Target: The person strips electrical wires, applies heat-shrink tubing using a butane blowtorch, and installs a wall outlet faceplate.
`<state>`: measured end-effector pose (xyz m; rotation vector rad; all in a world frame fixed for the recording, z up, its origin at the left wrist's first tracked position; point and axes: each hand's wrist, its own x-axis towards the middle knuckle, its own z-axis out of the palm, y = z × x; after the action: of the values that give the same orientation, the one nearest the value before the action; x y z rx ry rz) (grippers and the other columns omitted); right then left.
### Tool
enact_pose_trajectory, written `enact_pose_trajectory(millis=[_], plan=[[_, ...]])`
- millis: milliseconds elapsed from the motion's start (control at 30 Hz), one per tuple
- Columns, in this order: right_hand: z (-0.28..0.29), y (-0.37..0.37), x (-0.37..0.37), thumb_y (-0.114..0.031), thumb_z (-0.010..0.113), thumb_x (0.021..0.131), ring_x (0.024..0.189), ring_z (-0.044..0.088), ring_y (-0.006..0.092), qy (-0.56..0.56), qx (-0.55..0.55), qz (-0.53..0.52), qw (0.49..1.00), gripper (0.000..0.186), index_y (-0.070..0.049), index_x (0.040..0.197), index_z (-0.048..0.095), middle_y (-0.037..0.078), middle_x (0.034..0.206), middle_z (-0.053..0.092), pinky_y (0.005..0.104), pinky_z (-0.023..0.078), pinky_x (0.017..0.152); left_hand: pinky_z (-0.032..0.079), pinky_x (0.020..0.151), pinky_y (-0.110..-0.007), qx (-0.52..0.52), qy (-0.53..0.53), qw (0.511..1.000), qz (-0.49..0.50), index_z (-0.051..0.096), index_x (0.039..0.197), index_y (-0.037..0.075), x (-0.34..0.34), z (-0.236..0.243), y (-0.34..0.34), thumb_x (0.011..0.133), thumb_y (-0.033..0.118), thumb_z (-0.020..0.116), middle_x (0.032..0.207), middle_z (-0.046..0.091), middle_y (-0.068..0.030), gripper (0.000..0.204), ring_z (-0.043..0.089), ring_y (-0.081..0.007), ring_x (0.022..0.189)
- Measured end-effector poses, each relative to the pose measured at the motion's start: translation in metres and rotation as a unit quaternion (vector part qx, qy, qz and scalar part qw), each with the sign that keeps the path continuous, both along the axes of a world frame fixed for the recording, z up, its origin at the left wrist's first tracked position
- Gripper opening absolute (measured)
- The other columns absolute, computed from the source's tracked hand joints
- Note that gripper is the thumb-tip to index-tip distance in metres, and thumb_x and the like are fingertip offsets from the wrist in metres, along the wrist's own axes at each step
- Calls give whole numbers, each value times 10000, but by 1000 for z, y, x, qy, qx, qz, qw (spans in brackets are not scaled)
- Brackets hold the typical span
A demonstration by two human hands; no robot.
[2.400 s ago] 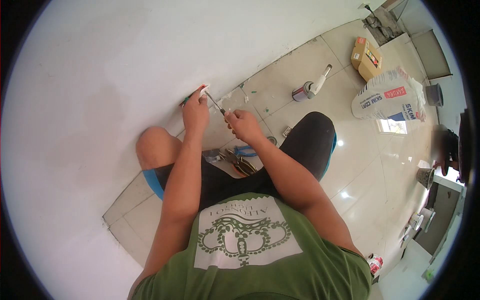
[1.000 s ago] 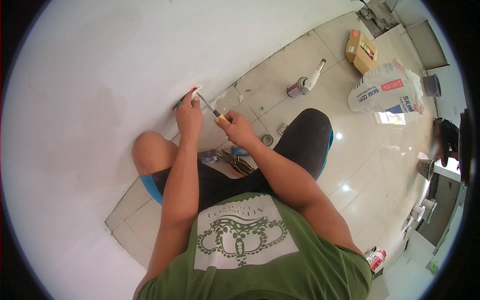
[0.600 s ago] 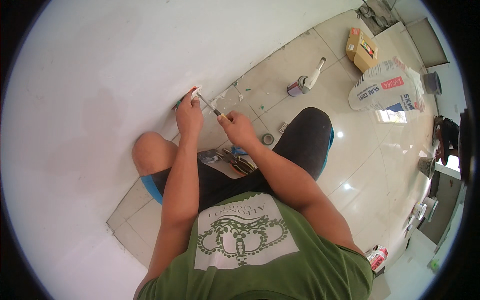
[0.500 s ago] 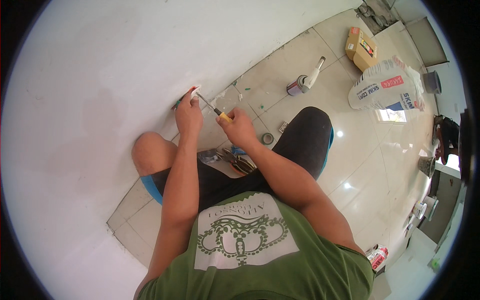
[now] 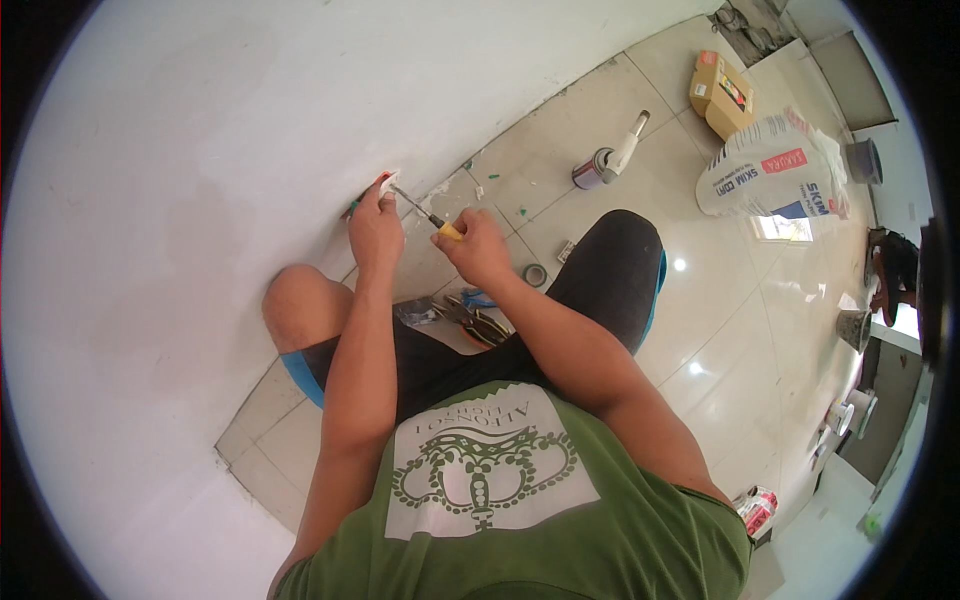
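Against the white wall, my left hand [image 5: 376, 235] is closed on a small white piece [image 5: 391, 181] with red and green bits beside it, too small to make out. My right hand [image 5: 478, 248] grips the yellow-and-black handle of a screwdriver [image 5: 425, 215], whose metal shaft reaches up-left to the white piece. Between my bent legs, pliers [image 5: 470, 325] lie with a blue item, a dark bag [image 5: 415, 312], a roll of tape [image 5: 534, 275] and a small metallic piece [image 5: 566, 251].
The wall [image 5: 200, 140] runs along my left. On the tiled floor [image 5: 720, 330] stand a can with a torch head [image 5: 592, 168], a cardboard box [image 5: 722, 95] and a white sack [image 5: 750, 175]. Buckets [image 5: 853, 330], dark clutter and a red-and-white item [image 5: 756, 510] sit at the right.
The whole view has shifted slightly. My right hand's grip has turned a little, showing more of the yellow handle. The screwdriver's tip stays at the white piece in my left hand.
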<state>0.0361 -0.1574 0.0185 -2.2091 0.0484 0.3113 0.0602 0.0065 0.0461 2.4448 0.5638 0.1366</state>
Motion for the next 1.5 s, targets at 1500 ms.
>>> enact_pose_trajectory(millis=[1500], plan=[[-107,-28,36,-208,584,882,1142,638,402,281,-212,172,920,318,9,1088,693,224,1251,656,443,530,948,501,796,-401,-81,8,997,19,631,1328,127,10,-6,11,969,166,575,1026,708,-202,365,667,-320,867]])
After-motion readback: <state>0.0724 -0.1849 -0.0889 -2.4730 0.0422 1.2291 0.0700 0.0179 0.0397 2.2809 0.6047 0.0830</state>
